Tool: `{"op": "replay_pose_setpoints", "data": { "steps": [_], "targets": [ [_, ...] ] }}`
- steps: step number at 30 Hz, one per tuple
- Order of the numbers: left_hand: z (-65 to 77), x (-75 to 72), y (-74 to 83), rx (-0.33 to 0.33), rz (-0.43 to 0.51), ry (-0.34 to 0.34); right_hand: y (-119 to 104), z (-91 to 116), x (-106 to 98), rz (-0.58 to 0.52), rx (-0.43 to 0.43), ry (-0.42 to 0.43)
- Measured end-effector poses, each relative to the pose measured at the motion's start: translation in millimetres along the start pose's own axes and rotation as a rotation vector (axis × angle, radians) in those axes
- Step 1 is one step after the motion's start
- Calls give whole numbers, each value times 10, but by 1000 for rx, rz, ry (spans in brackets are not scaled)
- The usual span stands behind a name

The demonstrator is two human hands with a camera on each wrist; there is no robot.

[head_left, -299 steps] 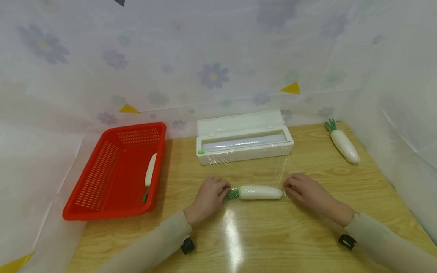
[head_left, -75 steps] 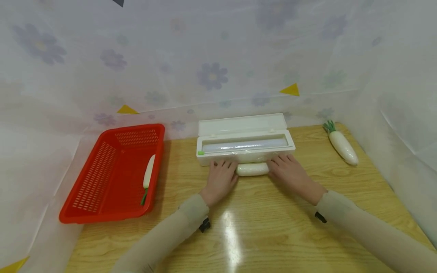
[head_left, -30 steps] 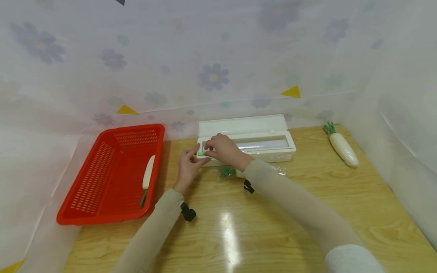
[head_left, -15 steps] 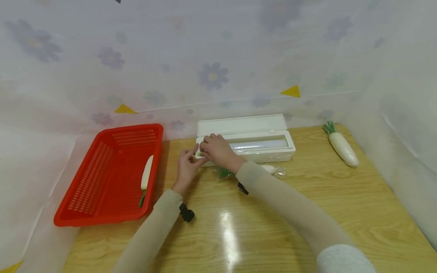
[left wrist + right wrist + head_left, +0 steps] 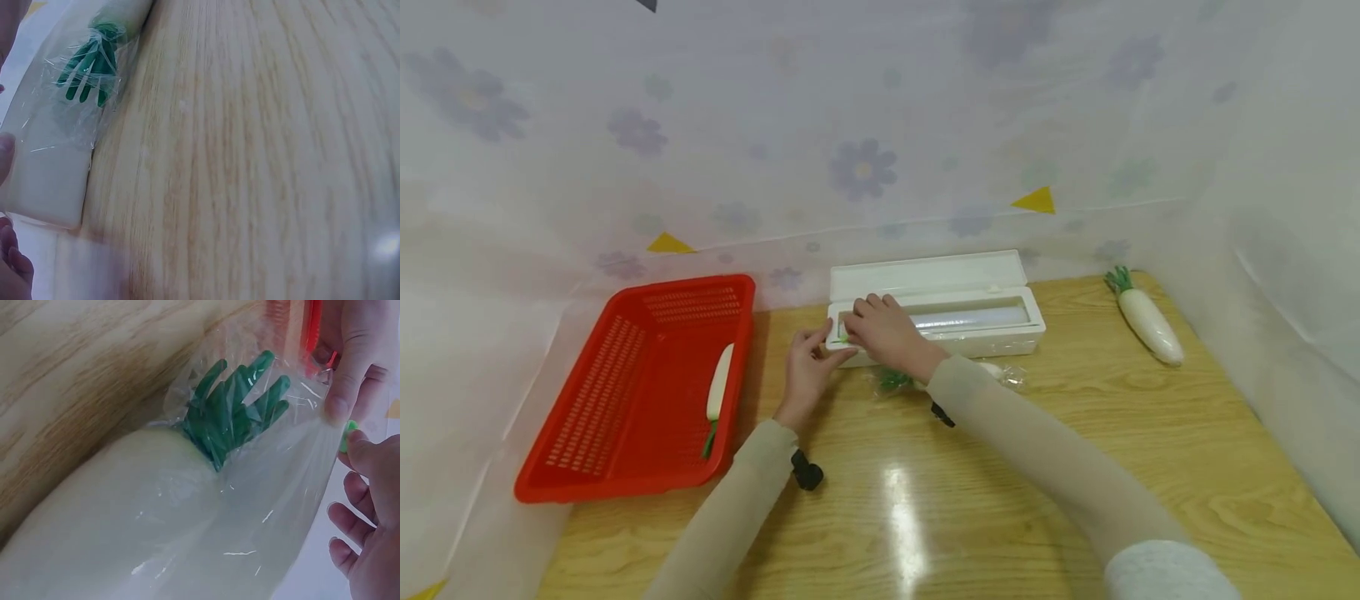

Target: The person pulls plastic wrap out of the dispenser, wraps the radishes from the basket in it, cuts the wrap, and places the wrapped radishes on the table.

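Observation:
In the head view, my left hand [image 5: 807, 375] grips the left end of the white cling film box [image 5: 1000, 342], thumb along its front. My right hand [image 5: 883, 333] is at the same end, its thumb and finger on the small green slide cutter [image 5: 351, 434]; the right wrist view shows the thumb tip against it, other fingers loosely curled. The box lid [image 5: 925, 275] is up, and the film roll [image 5: 970, 318] shows inside. A white radish [image 5: 119, 506] with green leaves [image 5: 231, 406] lies in clear film against the box front, partly hidden by my right forearm.
A red basket [image 5: 625, 486] stands on the left with a slim white radish [image 5: 718, 383] in it. At the far right of the wooden table [image 5: 1000, 517] lies another film-wrapped radish [image 5: 1150, 327]. A flowered sheet [image 5: 760, 125] rises behind.
Earlier, both hands held film round the radish, then rolled it up to the box. Since then both have moved to the box's left end. The right hand and slide cutter have just shifted slightly right.

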State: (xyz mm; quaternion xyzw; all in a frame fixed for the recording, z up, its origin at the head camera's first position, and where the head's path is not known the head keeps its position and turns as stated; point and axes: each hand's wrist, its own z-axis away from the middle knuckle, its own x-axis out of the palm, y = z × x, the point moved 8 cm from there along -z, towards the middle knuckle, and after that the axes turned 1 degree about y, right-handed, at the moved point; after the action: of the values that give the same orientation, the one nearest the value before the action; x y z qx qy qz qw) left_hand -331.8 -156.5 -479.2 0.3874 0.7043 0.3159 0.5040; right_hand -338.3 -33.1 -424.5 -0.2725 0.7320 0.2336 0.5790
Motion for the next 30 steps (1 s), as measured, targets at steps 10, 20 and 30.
{"op": "replay_pose_setpoints", "data": {
  "steps": [10,20,30],
  "targets": [
    [7,-18,18,19,-25,3,49,53,-20,-12,-5,4],
    [15,-43,75,47,-42,3,40,79,-76,-1,-32,1],
    [33,-33,80,25,-43,-9,35,121,-98,9,-43,6]
  ]
}}
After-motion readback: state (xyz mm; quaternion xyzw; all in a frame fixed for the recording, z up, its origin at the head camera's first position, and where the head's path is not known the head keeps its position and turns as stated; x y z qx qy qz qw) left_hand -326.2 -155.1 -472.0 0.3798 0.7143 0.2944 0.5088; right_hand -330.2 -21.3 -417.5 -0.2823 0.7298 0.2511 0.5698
